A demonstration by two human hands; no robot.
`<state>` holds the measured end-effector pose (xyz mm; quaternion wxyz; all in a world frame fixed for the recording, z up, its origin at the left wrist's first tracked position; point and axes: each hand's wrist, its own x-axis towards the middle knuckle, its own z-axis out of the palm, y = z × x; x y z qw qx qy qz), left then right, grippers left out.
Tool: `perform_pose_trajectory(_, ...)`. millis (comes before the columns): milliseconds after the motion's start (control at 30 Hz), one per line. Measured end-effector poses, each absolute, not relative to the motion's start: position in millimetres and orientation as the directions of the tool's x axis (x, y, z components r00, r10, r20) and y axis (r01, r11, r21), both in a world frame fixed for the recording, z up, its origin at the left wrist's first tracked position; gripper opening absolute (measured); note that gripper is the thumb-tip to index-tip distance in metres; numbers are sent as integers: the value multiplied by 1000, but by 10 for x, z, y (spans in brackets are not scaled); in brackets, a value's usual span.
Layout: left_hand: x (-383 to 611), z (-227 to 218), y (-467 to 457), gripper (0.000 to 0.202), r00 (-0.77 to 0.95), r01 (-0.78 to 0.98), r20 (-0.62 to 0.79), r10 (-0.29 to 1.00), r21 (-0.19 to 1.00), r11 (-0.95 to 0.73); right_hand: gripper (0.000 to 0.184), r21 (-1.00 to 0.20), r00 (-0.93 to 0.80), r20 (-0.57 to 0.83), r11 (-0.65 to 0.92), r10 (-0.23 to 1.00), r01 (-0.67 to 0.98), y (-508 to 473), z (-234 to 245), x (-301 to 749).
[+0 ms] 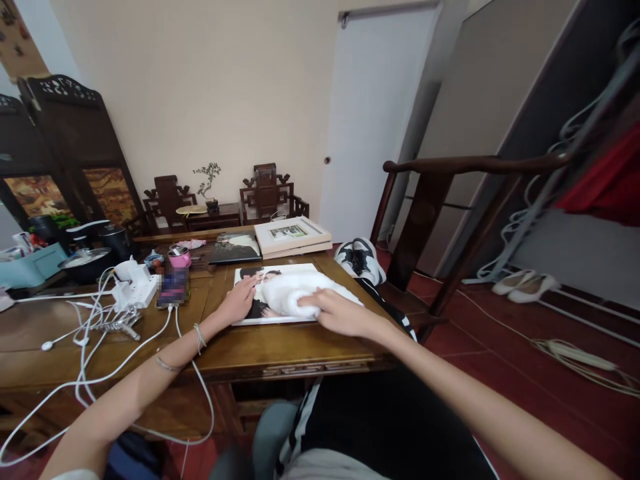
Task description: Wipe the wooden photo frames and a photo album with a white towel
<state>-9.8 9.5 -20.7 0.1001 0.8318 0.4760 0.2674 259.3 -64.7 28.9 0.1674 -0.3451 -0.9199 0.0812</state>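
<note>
A photo panel (pixel 249 321) with a picture of people lies flat near the table's front edge. Across much of it is spread a white fluffy cloth (pixel 285 290). My right hand (pixel 337 312) grips a bunched fold of this cloth, thumb and fingers closed on it. At the panel's left side rests my left hand (pixel 239 300), fingers stretched out over the picture and holding nothing. The cloth hides the middle and right of the picture.
Behind the panel lie a dark photo panel (pixel 235 247) and stacked pale frames (pixel 293 237). Left are a phone (pixel 173 288), white cables (pixel 85 333), a power strip (pixel 133 285) and a pink cup (pixel 179 257). A wooden chair (pixel 420 213) stands right, with sneakers (pixel 360 259) beside the table.
</note>
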Motion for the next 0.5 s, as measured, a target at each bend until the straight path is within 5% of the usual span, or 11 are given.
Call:
perform_pose_trajectory(267,-91,-115,70,46,429,763,318,846,374,-528,53,-303,-545,271,608,794,734,410,423,2351)
perform_pose_trajectory(500,-99,-223,125,47,396,790,325,859,356,-499,56,-298,-705,168,717,689,630,-590,287,2407)
